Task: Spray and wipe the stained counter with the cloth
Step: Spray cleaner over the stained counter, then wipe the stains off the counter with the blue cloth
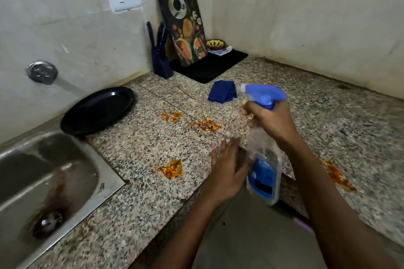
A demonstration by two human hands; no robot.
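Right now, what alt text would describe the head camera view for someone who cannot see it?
A right hand grips a spray bottle above a speckled counter with orange stains; the left hand is open beside it. A blue cloth lies beyond.

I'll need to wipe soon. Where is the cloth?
The folded blue cloth lies on the counter toward the back, in front of the black mat, left of the spray bottle's nozzle.

domestic kitchen. evidence: speckled granite counter [153, 144] in a wall corner, inset steel sink [43, 181] with drain, wall tap [42, 72], knife block [160, 59], printed chopping board [185, 26], black plate [98, 109].
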